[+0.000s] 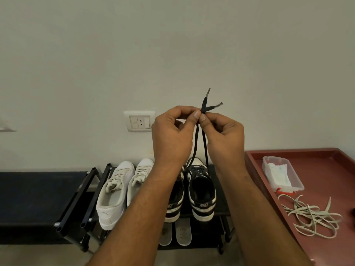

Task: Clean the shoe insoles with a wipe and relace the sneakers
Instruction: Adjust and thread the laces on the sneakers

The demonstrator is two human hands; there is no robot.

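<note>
Both lace ends are up in front of me: my left hand [171,135] and right hand [224,135] meet, fingers [196,115] of each pinching the black lace [206,148] just below its two tips, which splay apart above the pinch. Both strands drop to the black-and-white sneaker [201,189] at the right end of the shoe rack's [76,198] top shelf, heel toward me, its partner [174,198] just beside it. The white sneakers [115,192] stand further left. Two insoles [183,233] lie below, on the lower shelf, I think. On the red tray [326,160], the wipe box [282,173] sits at the far left corner, and the white laces [315,215] are heaped by the left edge.
</note>
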